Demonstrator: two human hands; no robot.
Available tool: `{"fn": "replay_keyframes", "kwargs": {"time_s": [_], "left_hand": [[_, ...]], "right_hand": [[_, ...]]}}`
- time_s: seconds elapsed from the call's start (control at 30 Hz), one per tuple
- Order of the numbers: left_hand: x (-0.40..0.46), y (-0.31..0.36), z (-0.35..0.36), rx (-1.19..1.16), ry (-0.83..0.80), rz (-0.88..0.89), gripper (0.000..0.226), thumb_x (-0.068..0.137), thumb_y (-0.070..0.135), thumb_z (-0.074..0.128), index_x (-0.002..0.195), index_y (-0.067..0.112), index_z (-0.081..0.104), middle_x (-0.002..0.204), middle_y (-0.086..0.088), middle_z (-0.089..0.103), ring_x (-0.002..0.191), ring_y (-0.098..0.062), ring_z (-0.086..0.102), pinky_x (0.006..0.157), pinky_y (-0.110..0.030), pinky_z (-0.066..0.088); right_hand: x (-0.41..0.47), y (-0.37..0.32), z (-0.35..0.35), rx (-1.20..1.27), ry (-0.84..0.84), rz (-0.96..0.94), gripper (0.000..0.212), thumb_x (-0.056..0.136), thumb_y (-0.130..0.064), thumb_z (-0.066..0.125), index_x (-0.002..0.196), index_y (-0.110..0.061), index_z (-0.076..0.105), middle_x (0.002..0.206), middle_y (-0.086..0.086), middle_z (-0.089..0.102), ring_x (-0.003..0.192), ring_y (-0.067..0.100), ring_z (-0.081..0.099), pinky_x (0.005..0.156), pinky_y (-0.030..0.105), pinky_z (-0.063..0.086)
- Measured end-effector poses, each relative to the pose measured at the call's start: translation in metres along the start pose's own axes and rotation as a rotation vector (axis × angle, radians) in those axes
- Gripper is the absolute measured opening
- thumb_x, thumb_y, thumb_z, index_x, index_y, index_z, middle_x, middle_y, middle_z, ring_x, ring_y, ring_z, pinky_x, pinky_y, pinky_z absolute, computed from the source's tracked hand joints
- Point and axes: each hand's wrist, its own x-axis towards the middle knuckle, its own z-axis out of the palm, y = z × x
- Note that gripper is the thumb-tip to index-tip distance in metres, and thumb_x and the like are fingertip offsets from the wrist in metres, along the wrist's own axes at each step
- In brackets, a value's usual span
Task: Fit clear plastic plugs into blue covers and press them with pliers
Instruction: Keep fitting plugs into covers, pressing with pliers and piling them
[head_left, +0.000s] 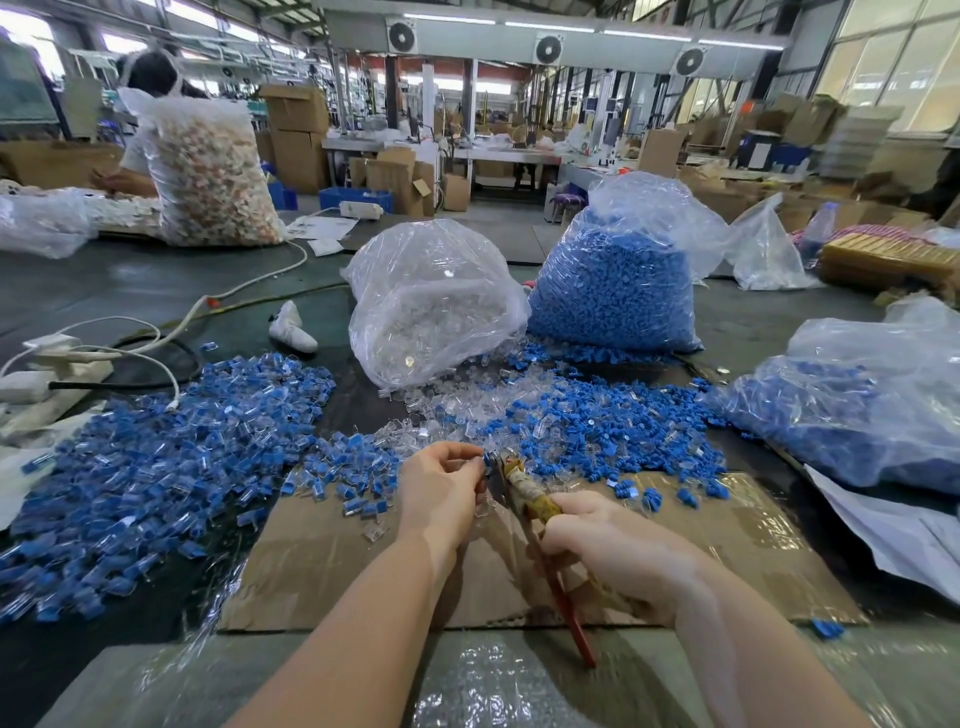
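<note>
Cover: the small blue cover (487, 459) sits pinched in your left hand (441, 493), at the pliers' nose.
Pliers: your right hand (602, 545) grips the tape-wrapped pliers (524, 491); red handle trails down.
Surface: flat brown cardboard (332, 561).
Piles: glossy clear plugs (447, 415) ahead; blue-and-clear pieces (156, 457) left.

L hand (441, 491) raised, fingers curled in a pinch at fingertips; R hand (608, 545) just beside, lower, fist-gripped, both forearms bare.
</note>
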Motion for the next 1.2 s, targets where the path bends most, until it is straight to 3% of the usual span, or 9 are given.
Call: {"fn": "replay_keyframes", "kwargs": {"time_s": [0.27,0.43,0.63,0.77,0.87,0.93,1.07,1.13,1.2], "left_hand": [[-0.001,0.001,0.002,0.011,0.016,-0.016,0.018,0.088,-0.001,0.058,0.079,0.013,0.064,0.066,-0.007,0.06,0.055,-0.014,0.054,0.053,-0.025,0.048],[-0.003,0.002,0.003,-0.001,0.024,-0.015,0.015,0.087,-0.002,0.058,0.081,0.01,0.064,0.068,-0.008,0.06,0.056,-0.014,0.054,0.058,-0.026,0.047],[-0.007,0.004,0.004,0.057,0.022,0.003,0.014,0.087,0.002,0.06,0.081,0.015,0.065,0.075,-0.01,0.064,0.064,-0.018,0.056,0.07,-0.036,0.052],[-0.008,0.002,0.003,0.036,0.023,-0.006,0.018,0.088,0.001,0.059,0.079,0.017,0.062,0.073,-0.008,0.062,0.061,-0.016,0.055,0.059,-0.028,0.048],[-0.007,0.001,0.0,0.009,0.013,-0.019,0.01,0.089,0.003,0.057,0.091,0.011,0.063,0.076,-0.007,0.062,0.061,-0.015,0.055,0.055,-0.027,0.048],[-0.004,0.001,-0.006,0.11,0.056,0.036,0.01,0.089,0.007,0.058,0.098,0.012,0.061,0.08,-0.002,0.063,0.061,-0.012,0.057,0.053,-0.02,0.047],[0.004,0.004,-0.032,0.568,0.246,0.274,0.009,0.09,0.016,0.058,0.095,0.019,0.064,0.081,0.008,0.061,0.064,-0.003,0.054,0.048,-0.01,0.036],[0.01,0.002,-0.047,0.74,0.326,0.329,0.01,0.091,0.019,0.058,0.094,0.022,0.066,0.091,0.003,0.064,0.074,-0.011,0.054,0.059,-0.017,0.04],[0.015,0.0,-0.06,0.883,0.376,0.34,0.012,0.09,0.021,0.058,0.097,0.025,0.068,0.099,0.001,0.063,0.088,-0.017,0.053,0.076,-0.03,0.042]], "right_hand": [[0.0,-0.003,-0.002,-0.091,0.018,-0.023,0.015,0.086,-0.016,0.046,0.072,-0.017,0.043,0.08,0.0,0.048,0.065,0.014,0.045,0.054,0.022,0.038],[0.001,-0.002,-0.001,-0.166,0.033,-0.094,0.02,0.09,-0.014,0.043,0.071,-0.019,0.043,0.072,-0.005,0.044,0.056,0.007,0.04,0.043,0.013,0.031],[0.006,0.004,0.002,-0.252,0.102,-0.11,0.021,0.088,-0.013,0.043,0.068,-0.019,0.046,0.072,-0.001,0.051,0.056,0.011,0.044,0.051,0.022,0.036],[0.007,0.008,0.004,-0.125,0.079,-0.074,0.018,0.087,-0.014,0.047,0.07,-0.018,0.049,0.071,-0.001,0.051,0.056,0.014,0.046,0.053,0.026,0.037],[0.007,0.011,0.004,0.014,0.097,-0.056,0.009,0.085,-0.012,0.051,0.077,-0.013,0.052,0.06,-0.004,0.051,0.048,0.009,0.044,0.046,0.019,0.034],[0.011,0.016,0.002,0.034,0.19,-0.075,0.007,0.085,-0.009,0.05,0.079,-0.011,0.052,0.058,-0.004,0.048,0.04,0.005,0.039,0.04,0.015,0.029],[0.022,0.033,-0.01,-0.181,0.458,-0.076,0.002,0.085,-0.014,0.055,0.085,-0.014,0.054,0.088,0.005,0.055,0.069,0.015,0.049,0.057,0.024,0.038],[0.025,0.043,-0.017,-0.304,0.574,-0.009,0.012,0.084,-0.019,0.059,0.087,-0.014,0.048,0.094,0.004,0.052,0.09,0.021,0.051,0.074,0.031,0.042],[0.026,0.052,-0.024,-0.414,0.66,0.056,0.022,0.083,-0.025,0.06,0.101,-0.014,0.053,0.097,0.003,0.049,0.097,0.022,0.046,0.085,0.034,0.042]]}}
